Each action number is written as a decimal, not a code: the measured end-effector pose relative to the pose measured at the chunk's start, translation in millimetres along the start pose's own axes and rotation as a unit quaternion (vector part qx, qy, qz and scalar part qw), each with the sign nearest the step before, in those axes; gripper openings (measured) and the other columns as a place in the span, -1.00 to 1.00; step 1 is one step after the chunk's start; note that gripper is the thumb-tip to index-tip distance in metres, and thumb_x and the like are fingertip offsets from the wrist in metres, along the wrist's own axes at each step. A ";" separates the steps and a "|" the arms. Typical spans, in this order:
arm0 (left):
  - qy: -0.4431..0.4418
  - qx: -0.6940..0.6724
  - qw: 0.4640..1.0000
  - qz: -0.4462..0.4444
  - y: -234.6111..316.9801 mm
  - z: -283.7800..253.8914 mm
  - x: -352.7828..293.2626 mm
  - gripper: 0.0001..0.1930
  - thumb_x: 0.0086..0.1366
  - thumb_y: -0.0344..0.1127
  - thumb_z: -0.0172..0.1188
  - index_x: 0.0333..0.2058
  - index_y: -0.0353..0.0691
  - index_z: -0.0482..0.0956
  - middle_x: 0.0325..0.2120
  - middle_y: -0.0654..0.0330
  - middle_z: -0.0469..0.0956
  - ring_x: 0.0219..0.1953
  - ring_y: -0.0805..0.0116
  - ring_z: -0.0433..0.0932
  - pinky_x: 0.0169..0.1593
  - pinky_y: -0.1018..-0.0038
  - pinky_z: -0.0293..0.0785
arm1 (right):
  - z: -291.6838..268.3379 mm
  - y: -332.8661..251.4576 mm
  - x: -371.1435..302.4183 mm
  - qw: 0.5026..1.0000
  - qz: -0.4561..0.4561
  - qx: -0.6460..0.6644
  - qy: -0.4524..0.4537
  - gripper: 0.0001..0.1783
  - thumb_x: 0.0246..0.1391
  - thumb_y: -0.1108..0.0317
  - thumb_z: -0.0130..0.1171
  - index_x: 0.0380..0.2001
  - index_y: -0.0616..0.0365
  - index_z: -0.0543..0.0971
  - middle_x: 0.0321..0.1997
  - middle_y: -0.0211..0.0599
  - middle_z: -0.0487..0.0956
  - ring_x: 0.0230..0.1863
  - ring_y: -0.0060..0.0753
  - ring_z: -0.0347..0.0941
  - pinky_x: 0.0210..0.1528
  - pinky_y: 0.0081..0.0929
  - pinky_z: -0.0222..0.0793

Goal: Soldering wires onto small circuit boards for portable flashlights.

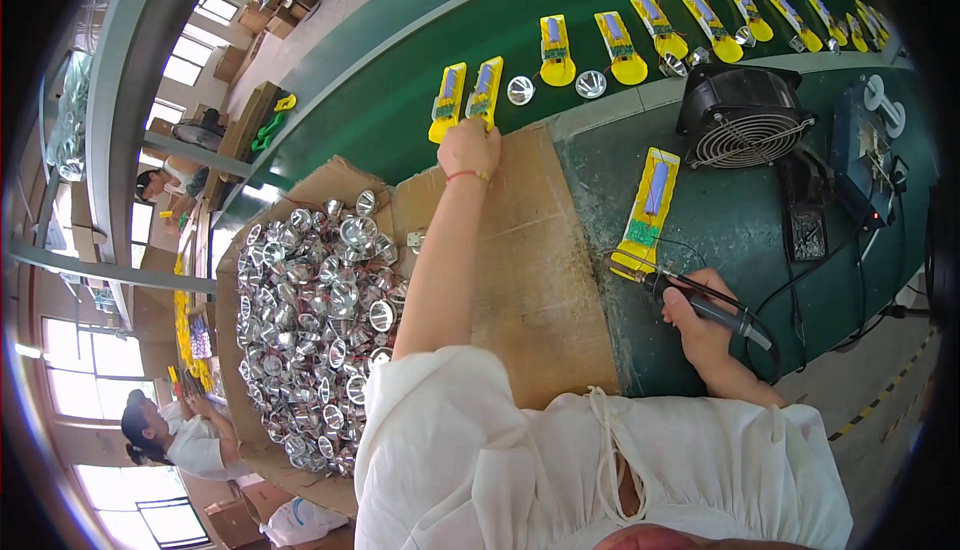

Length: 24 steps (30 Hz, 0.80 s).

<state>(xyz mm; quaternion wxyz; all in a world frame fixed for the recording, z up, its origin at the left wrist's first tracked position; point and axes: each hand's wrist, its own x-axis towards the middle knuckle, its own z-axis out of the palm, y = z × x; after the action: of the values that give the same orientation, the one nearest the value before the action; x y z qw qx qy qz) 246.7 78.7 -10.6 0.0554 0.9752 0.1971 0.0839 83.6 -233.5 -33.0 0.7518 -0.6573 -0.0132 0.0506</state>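
My left hand (pixel 468 150) reaches out to the far edge of the bench. Its fingers are closed at the near end of a yellow flashlight half-shell (pixel 485 93) holding a purple battery and a green circuit board. A second such shell (pixel 448 102) lies right beside it on the left. My right hand (pixel 703 322) grips a soldering iron (pixel 715 316) with a dark handle, its tip pointing left over the near end of another yellow shell (pixel 650 205) on the green bench mat. Whether the tip touches that shell, I cannot tell.
A cardboard box (pixel 225 320) full of shiny reflectors (pixel 340 295) stands at left. Several yellow shells and loose reflectors (pixel 591 84) line the green belt (pixel 400 40). At right are a black fan (pixel 745 115), a soldering station (pixel 868 155) and cables. Co-workers sit far left.
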 end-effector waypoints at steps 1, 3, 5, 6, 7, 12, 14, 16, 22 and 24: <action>0.009 0.004 1.000 0.020 4.4 -9.8 -19.5 -0.74 0.08 -0.12 0.10 -0.42 -0.17 0.59 -0.46 0.04 0.58 -0.42 0.09 0.57 -0.33 0.26 0.50 | -1.8 0.2 0.9 1.000 -0.002 -0.003 0.004 -0.87 -0.08 0.50 0.20 -0.45 0.23 0.44 -0.61 -0.37 0.48 -0.61 -0.66 0.39 -0.56 -0.69 0.31; 0.006 0.045 0.996 0.075 3.2 -20.0 -67.9 -0.78 0.07 -0.13 0.12 -0.49 -0.14 0.58 -0.53 0.09 0.56 -0.51 0.09 0.55 -0.43 0.25 0.48 | -1.1 -2.2 1.9 1.000 -0.007 -0.010 0.011 -0.87 -0.08 0.50 0.19 -0.44 0.24 0.44 -0.61 -0.37 0.48 -0.61 -0.66 0.39 -0.57 -0.69 0.31; 0.066 0.013 0.988 0.141 0.4 -26.1 -128.2 -0.80 0.06 -0.13 0.15 -0.56 -0.11 0.54 -0.62 0.13 0.51 -0.59 0.12 0.52 -0.53 0.27 0.44 | -1.2 -5.3 2.8 1.000 0.002 0.000 0.013 -0.87 -0.07 0.50 0.18 -0.45 0.24 0.43 -0.61 -0.36 0.47 -0.61 -0.66 0.39 -0.57 -0.70 0.31; 0.061 -0.019 0.986 0.151 3.8 -34.0 -156.6 -0.79 0.04 -0.13 0.19 -0.59 -0.11 0.53 -0.64 0.15 0.49 -0.63 0.14 0.50 -0.57 0.30 0.41 | -1.9 -5.8 1.6 1.000 -0.008 0.000 0.017 -0.86 -0.06 0.49 0.17 -0.44 0.25 0.42 -0.61 -0.35 0.47 -0.62 -0.66 0.38 -0.57 -0.71 0.31; 0.060 -0.051 0.984 0.163 5.6 -42.0 -179.0 -0.78 0.02 -0.12 0.23 -0.61 -0.12 0.52 -0.66 0.17 0.47 -0.66 0.17 0.48 -0.61 0.33 0.38 | -1.8 -8.0 0.7 1.000 -0.010 0.002 0.017 -0.86 -0.05 0.48 0.17 -0.43 0.25 0.41 -0.62 -0.35 0.47 -0.62 -0.65 0.38 -0.57 -0.70 0.31; 0.244 -0.137 0.960 0.026 -41.3 -64.0 -189.6 -0.75 0.00 -0.12 0.28 -0.64 -0.14 0.53 -0.70 0.21 0.47 -0.71 0.23 0.45 -0.62 0.41 0.34 | 2.6 -4.8 1.8 1.000 -0.010 0.012 -0.007 -0.86 -0.02 0.46 0.15 -0.42 0.25 0.41 -0.61 -0.34 0.46 -0.63 -0.64 0.38 -0.59 -0.71 0.29; 0.178 -0.102 0.976 -0.071 -72.5 -71.2 -160.7 -0.70 0.03 -0.04 0.23 -0.58 -0.17 0.56 -0.66 0.16 0.52 -0.61 0.20 0.52 -0.52 0.34 0.42 | 3.3 -2.6 -1.6 1.000 -0.021 0.000 -0.002 -0.87 0.00 0.43 0.13 -0.41 0.24 0.41 -0.63 -0.36 0.44 -0.64 -0.65 0.34 -0.61 -0.73 0.25; 0.105 0.055 0.988 -0.103 -91.5 -65.1 -134.6 -0.60 0.06 0.09 0.15 -0.51 -0.18 0.59 -0.58 0.08 0.56 -0.49 0.10 0.57 -0.40 0.26 0.46 | 6.6 -3.5 -6.6 0.999 -0.034 -0.007 -0.004 -0.87 0.02 0.41 0.12 -0.40 0.22 0.41 -0.64 -0.38 0.42 -0.66 -0.67 0.31 -0.63 -0.74 0.20; -0.011 0.094 0.993 -0.067 -83.6 -33.1 -113.1 -0.59 0.18 0.08 -0.01 -0.38 -0.17 0.53 -0.41 0.05 0.55 -0.32 0.06 0.55 -0.27 0.19 0.45 | 9.6 -6.9 -12.7 1.000 -0.024 0.000 -0.004 -0.86 -0.02 0.43 0.17 -0.42 0.23 0.43 -0.61 -0.37 0.46 -0.62 -0.66 0.37 -0.59 -0.73 0.28; 0.039 0.089 0.993 0.070 -70.4 -23.2 -134.9 -0.81 0.14 -0.15 0.08 -0.38 -0.12 0.50 -0.40 0.09 0.51 -0.27 0.10 0.50 -0.23 0.21 0.41 | 12.4 -7.9 -14.6 1.000 -0.023 0.001 -0.010 -0.86 -0.02 0.43 0.17 -0.43 0.23 0.43 -0.61 -0.37 0.46 -0.62 -0.66 0.37 -0.58 -0.73 0.28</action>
<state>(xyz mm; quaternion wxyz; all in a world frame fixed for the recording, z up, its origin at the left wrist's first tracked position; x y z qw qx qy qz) 93.5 91.8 -16.9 -0.0455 0.9836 0.1372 0.1079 68.5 -223.6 -22.8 0.7532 -0.6556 -0.0353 0.0401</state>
